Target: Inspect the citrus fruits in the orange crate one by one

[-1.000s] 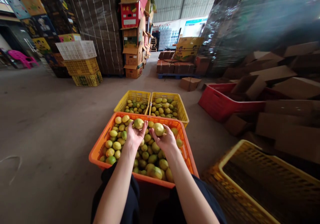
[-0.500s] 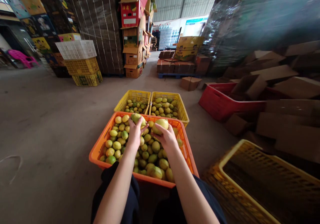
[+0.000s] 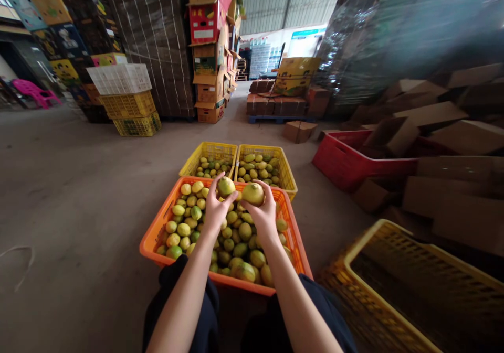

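An orange crate (image 3: pixel 148 237) stands in front of my knees, filled with many yellow-green fruits (image 3: pixel 244 272). Above its far part, my left hand (image 3: pixel 216 203) grips a green-yellow fruit (image 3: pixel 226 186) between thumb and fingers. Close to its right, my right hand (image 3: pixel 264 209) is wrapped round a larger yellow-green fruit (image 3: pixel 252 194). A small gap separates the two held fruits. Behind the orange crate are two yellow crates, a left one (image 3: pixel 190 160) and a right one (image 3: pixel 290 172), both holding similar fruits.
At the lower right stands a large yellow crate (image 3: pixel 364 240). Beyond it are a red crate (image 3: pixel 338 159) and piled cardboard (image 3: pixel 464 185). Further back are stacked white and yellow baskets (image 3: pixel 128 101), tall box stacks (image 3: pixel 207 59) and a loose carton (image 3: pixel 299 131).
Both held fruits have been turned, so their ends now face me. My fingers have shifted round them, and the left fruit has moved slightly to the right.
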`<action>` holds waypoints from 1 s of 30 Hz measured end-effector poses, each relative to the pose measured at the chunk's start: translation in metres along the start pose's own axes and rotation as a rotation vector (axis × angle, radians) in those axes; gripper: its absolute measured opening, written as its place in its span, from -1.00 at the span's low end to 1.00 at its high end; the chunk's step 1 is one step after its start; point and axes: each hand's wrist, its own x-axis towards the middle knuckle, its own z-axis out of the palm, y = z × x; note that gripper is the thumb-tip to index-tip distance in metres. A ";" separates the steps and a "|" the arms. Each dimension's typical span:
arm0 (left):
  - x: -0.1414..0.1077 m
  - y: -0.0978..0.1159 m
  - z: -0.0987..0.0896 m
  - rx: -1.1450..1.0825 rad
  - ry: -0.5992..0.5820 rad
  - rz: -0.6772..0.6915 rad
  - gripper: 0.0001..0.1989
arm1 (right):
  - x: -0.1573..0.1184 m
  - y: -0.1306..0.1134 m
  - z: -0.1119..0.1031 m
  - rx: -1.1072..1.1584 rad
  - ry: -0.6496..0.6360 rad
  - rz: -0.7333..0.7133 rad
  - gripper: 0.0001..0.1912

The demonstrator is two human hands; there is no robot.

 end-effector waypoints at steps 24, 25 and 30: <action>-0.089 -0.065 -0.036 0.612 -1.070 -1.158 -0.91 | 0.021 0.010 -0.076 0.520 0.203 0.989 -0.64; -0.080 -0.062 -0.040 0.595 -1.032 -1.156 -0.95 | 0.023 0.011 -0.079 0.508 0.211 0.991 -0.64; 0.034 -0.009 -0.052 0.079 -0.282 -0.610 -0.83 | 0.027 0.013 -0.085 0.497 0.167 0.949 -0.66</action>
